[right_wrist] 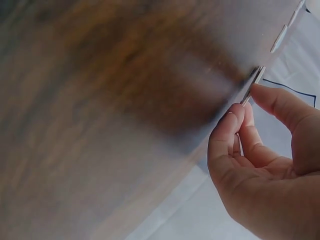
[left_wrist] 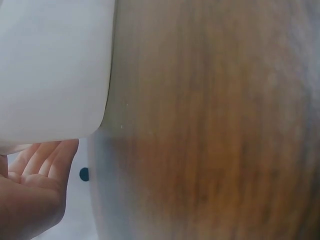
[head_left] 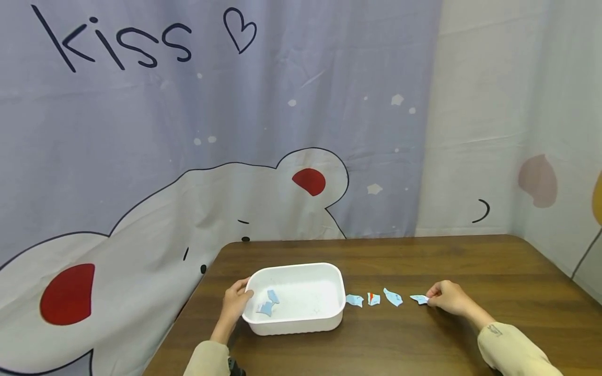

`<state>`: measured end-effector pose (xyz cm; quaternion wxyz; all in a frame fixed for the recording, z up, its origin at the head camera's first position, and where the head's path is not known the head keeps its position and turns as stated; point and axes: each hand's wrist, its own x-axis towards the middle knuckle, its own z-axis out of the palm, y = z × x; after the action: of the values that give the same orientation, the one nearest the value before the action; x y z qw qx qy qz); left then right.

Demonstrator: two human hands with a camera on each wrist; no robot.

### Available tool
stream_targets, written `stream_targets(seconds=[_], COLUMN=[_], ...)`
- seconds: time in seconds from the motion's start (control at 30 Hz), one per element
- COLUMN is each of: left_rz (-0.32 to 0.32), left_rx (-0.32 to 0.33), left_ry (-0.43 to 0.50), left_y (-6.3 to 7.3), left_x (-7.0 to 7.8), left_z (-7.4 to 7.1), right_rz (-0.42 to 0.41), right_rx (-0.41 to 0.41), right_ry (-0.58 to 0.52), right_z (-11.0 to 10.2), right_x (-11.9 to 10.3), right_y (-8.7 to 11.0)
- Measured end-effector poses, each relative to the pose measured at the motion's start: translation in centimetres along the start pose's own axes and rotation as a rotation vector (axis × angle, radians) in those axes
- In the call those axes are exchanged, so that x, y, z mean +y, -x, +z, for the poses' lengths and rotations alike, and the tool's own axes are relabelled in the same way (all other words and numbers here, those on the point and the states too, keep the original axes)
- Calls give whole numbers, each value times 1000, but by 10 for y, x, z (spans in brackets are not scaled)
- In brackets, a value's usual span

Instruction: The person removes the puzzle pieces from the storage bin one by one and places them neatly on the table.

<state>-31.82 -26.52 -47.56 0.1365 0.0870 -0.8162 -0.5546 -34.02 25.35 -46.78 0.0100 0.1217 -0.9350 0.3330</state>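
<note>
A white plastic basin stands on the wooden table, with a few light-blue torn paper pieces lying at its left end. My left hand grips the basin's left rim, thumb over the edge and fingers on the outer side. In the left wrist view, the fingers reach up under the rim. To the right, my right hand pinches one pale-blue paper piece between thumb and fingertips, low at the tabletop. In the right wrist view this piece shows edge-on.
Between the basin and my right hand, 3 more scraps lie in a row: a blue one, one with a red mark and a longer one. A printed curtain hangs behind the table.
</note>
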Motion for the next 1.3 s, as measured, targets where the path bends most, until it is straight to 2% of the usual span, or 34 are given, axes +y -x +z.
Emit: stream_targets(seconds=[0.17, 0.43, 0.9, 1.13, 1.3], left_rz=[6, 1, 6, 2, 3], left_rx=[4, 4, -9, -1, -1], left_ry=[7, -6, -7, 4, -1], left_y=[1, 2, 2, 2, 0], left_x=[-1, 1, 2, 2, 1], left_z=[1, 0, 0, 0, 1], right_rz=[-3, -45, -35, -33, -100], right_rx=[-11, 16, 4, 0, 43], right_ry=[-7, 26, 17, -13, 0], right_z=[2, 4, 4, 5, 10], right_x=[1, 1, 5, -10, -37], right_y=[0, -1, 0, 1, -6])
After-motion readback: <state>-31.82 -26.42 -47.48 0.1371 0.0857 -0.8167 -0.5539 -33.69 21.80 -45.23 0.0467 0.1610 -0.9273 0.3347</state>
